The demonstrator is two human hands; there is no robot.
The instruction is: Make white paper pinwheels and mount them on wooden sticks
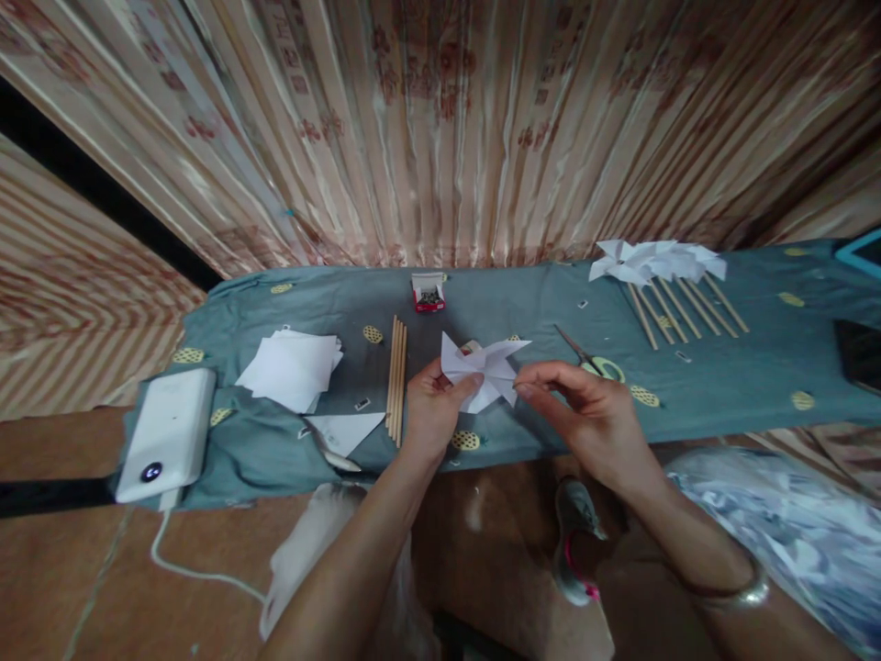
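A white paper pinwheel (pixel 487 365) is held above the front of the cloth, its blades folded toward the middle. My left hand (pixel 435 408) grips it from the left, thumb pressed near its centre. At its right side my right hand (pixel 585 408) pinches with thumb and forefinger close to a blade's edge; whether something small sits between those fingertips I cannot make out. Just left of my left hand lie several wooden sticks (pixel 396 381) side by side. Scissors (pixel 592 358) with pale green handles lie beyond my right hand. A small red box (pixel 429 294) of metal pins stands open farther back.
Several finished pinwheels (pixel 653 262) on sticks lie at the back right. A stack of white paper (pixel 293 367), a folded paper triangle (pixel 348 430) and a white power bank (pixel 169 431) with a cable are at left. A plastic bag (pixel 785 532) stands below right.
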